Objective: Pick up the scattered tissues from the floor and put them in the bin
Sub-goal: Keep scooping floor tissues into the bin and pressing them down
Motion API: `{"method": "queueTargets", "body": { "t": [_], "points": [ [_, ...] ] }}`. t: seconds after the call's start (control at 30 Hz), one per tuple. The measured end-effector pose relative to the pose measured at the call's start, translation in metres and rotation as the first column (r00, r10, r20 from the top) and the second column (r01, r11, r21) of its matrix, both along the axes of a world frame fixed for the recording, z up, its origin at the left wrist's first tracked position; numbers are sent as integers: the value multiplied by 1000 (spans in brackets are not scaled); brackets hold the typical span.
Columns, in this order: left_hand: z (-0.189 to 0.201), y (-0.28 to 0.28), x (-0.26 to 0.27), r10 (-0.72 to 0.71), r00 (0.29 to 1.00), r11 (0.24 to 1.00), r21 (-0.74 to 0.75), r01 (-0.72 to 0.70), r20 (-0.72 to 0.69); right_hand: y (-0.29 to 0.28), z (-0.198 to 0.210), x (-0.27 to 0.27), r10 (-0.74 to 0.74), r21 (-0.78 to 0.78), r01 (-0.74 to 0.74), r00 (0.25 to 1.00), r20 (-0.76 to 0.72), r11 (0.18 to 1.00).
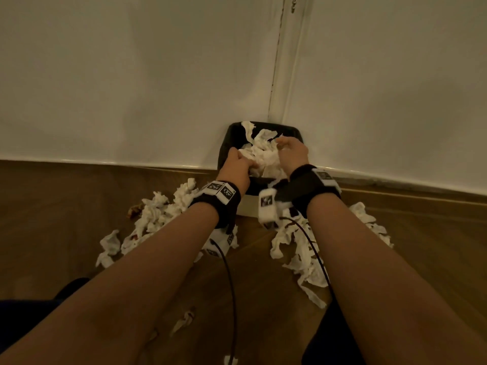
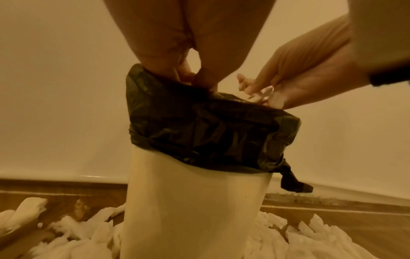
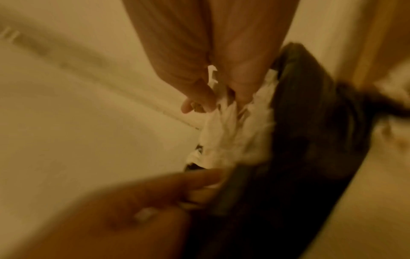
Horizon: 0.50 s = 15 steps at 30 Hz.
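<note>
A white bin [image 2: 195, 201] with a black liner [image 1: 233, 135] stands on the floor against the wall. Both my hands are over its mouth, gripping one bundle of crumpled white tissues [image 1: 263, 154]. My left hand [image 1: 245, 160] holds the bundle's left side, its fingers [image 2: 195, 75] dipping inside the liner rim [image 2: 210, 131]. My right hand [image 1: 283, 144] curls round the right side and pinches the tissue [image 3: 235, 131] beside the liner [image 3: 310, 140]. That right wrist view is blurred. More tissues lie scattered on the floor left [image 1: 158, 212] and right [image 1: 305, 248] of the bin.
The bin stands where two white walls [image 1: 131, 75] meet above a wooden floor [image 1: 421, 246]. Small tissue scraps [image 1: 184, 321] lie nearer me. Black cables [image 1: 229, 272] hang from both wrist cameras. My dark-clothed knees [image 1: 39, 304] are at the frame's bottom.
</note>
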State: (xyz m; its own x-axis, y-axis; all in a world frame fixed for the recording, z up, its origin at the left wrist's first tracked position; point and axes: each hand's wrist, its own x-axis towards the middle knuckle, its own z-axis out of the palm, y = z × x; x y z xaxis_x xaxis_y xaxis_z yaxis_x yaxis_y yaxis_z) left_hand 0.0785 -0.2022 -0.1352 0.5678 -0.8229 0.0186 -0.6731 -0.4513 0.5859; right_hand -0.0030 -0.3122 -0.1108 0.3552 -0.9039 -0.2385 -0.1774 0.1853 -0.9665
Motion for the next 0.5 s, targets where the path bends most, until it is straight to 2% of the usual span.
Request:
{"method": "queueTargets", "body": {
  "t": [0.07, 0.1, 0.2, 0.27, 0.3, 0.33, 0.43, 0.5],
  "points": [
    [-1, 0, -2, -46, 995, 994, 106, 37, 83, 5, -2, -1, 101, -185, -145, 969, -225, 972],
    [1, 3, -5, -72, 989, 991, 123, 57, 128, 4, -6, -2, 159, -263, -263, 919, -360, 928],
    [0, 6, -6, -159, 964, 982, 133, 133, 212, 5, -1, -6, 295, -214, -497, 752, -589, 841],
    [2, 6, -7, -170, 968, 980, 133, 147, 186, 7, 2, -5, 317, -173, -592, 630, -709, 787],
    [2, 6, -5, -173, 971, 977, 150, 149, 164, 8, 3, -4, 316, -151, -650, 543, -778, 744],
    [3, 6, -5, -181, 971, 974, 162, 155, 158, 10, 4, -4, 311, -129, -684, 481, -820, 718],
    [1, 4, -5, -201, 968, 963, 213, 167, 149, 15, -3, 0, 299, -30, -686, 356, -886, 727],
    [2, 4, -6, -235, 960, 951, 241, 194, 153, 17, -7, -1, 247, -22, -705, 277, -928, 708]
  ]
}}
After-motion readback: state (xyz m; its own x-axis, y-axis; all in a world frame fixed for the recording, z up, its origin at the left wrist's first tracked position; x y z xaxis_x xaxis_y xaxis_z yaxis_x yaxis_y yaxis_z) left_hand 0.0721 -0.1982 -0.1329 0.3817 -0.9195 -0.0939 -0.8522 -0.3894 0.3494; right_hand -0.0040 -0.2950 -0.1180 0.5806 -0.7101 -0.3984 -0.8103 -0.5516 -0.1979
